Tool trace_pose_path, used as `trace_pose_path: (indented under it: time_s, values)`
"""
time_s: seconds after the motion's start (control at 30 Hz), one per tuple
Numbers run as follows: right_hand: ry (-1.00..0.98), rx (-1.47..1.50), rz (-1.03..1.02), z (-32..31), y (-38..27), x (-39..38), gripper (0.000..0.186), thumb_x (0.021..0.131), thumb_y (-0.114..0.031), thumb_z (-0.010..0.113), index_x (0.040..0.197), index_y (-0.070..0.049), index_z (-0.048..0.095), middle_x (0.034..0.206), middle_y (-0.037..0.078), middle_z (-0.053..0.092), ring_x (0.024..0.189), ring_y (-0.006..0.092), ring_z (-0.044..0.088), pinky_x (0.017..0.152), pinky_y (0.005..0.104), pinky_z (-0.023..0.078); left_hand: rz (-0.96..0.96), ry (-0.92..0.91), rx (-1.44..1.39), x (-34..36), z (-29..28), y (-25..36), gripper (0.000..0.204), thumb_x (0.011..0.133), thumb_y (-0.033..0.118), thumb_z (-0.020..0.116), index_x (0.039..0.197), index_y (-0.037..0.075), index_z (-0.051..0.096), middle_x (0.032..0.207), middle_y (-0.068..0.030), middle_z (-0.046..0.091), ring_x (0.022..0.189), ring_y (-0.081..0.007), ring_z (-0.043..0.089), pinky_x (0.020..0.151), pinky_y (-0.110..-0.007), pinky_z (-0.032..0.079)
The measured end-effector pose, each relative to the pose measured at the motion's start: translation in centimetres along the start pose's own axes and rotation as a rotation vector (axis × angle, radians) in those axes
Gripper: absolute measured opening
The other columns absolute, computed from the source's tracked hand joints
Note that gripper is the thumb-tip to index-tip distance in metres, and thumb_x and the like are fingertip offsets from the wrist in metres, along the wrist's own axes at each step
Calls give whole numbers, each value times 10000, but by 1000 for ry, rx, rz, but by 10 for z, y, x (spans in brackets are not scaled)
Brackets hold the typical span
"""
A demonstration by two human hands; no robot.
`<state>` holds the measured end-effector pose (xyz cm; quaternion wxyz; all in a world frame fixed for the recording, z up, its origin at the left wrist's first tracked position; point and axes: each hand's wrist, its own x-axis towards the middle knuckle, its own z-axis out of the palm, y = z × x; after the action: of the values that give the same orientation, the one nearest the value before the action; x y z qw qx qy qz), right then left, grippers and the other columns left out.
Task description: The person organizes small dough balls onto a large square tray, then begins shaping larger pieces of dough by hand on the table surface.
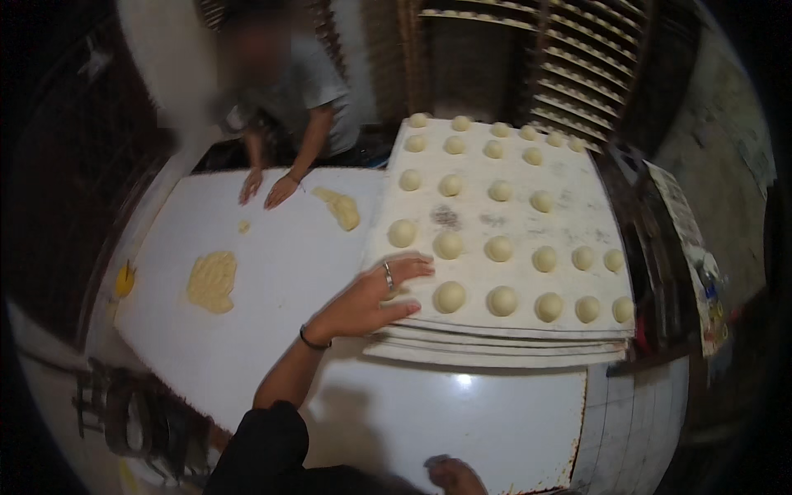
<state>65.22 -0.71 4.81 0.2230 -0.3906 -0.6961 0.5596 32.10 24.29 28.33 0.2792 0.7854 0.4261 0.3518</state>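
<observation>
My left hand [371, 295] reaches over the left edge of a floured board [520, 223], its fingers and thumb spread apart. Partly hidden under it, between thumb and fingers, a pale dough ball shows. Rows of round dough balls [502, 301] cover the board, the nearest row running to the right from my left hand. At the lower edge, my right hand [455, 476] is dark, blurred and partly cut off. Its fingers look curled over the white table [487, 421], and what they may hold cannot be made out.
Across the table a person's hands [282, 191] rest near a small dough bit [243, 226]. A long dough piece [340, 208] and a flat dough slab [212, 281] lie on the left. More boards [495, 351] are stacked beneath. Racks of dough balls [586, 66] stand behind.
</observation>
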Motion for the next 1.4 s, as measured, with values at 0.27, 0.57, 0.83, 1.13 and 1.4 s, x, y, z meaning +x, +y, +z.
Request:
trace_pose_path:
  time_s: [0.27,0.57,0.83,1.13,1.4]
  values:
    - [-735,-461,-190,104,-86,178,273,887,-151,576,1147,-81,622,1262,129,574,1160,322,532,953,400,456,-1086,577,-1360,-345,102,-24,254,985,196,483,1190,57,538,1165,-72,582,1121,-185,542,973,-335,422]
    - [-51,-230,-262,362,-100,485,239,872,-242,573,859,-22,665,808,119,670,859,272,601,731,384,483,-1041,815,-967,-545,48,-125,234,954,200,532,1090,24,603,1020,-43,615,984,-128,548,866,-273,426]
    - [362,-214,-86,541,-119,568,391,703,-151,746,999,8,544,1060,219,478,983,374,523,860,431,446,-1238,977,-1130,-612,-15,-125,259,942,268,548,1103,73,599,1043,-41,621,992,-152,571,898,-326,420]
    - [-113,846,524,392,-124,351,262,879,-143,662,1064,-39,509,941,65,617,881,155,605,752,281,508,-1016,517,-1353,-534,-37,-176,396,966,312,550,1274,114,399,1210,-40,497,1104,-163,501,950,-356,413]
    - [770,871,172,226,-96,103,183,861,-40,664,894,-91,492,893,25,588,842,129,584,767,294,488,-661,-529,-1301,-395,34,-110,324,844,36,686,813,113,372,832,27,434,763,-56,436,675,-212,392]
